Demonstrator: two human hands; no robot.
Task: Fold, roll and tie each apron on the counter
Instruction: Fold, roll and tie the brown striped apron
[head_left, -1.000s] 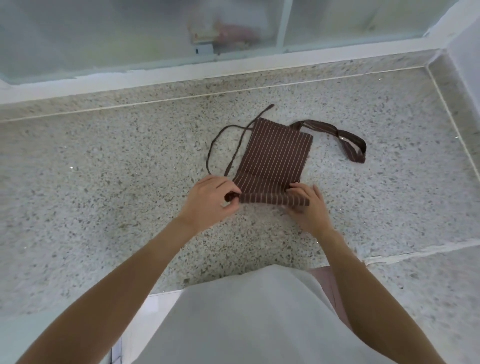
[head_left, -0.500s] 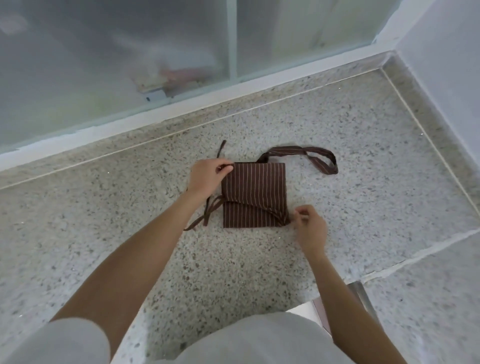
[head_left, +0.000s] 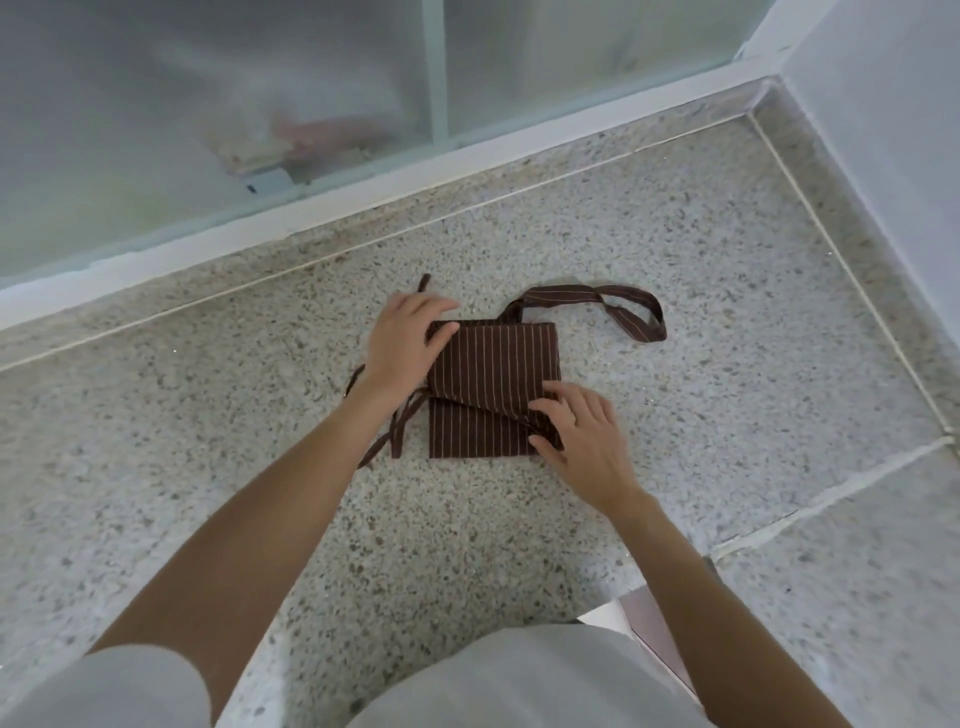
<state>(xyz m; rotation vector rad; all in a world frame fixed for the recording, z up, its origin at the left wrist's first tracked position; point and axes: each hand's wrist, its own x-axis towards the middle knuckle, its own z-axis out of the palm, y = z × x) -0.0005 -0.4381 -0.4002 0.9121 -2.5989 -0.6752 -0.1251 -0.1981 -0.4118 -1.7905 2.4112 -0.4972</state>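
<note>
A brown apron with thin white stripes (head_left: 491, 387) lies folded into a small square on the speckled stone counter (head_left: 675, 260). Its neck loop (head_left: 628, 309) trails out to the far right, and its thin tie strings (head_left: 400, 431) spill from the left side. My left hand (head_left: 405, 343) lies flat on the apron's far left corner, thumb on the cloth. My right hand (head_left: 582, 431) rests with spread fingers on the near right corner, where a diagonal fold crosses the square.
A frosted sliding window with a white frame (head_left: 363, 197) runs along the counter's far edge. A pale wall (head_left: 883, 182) closes the right side. A seam (head_left: 831, 499) crosses the counter at the right, and the counter's near edge is by my body.
My right hand moved from beside the near right corner onto the cloth. My left hand flattened on the far left corner. The apron stayed a folded square.
</note>
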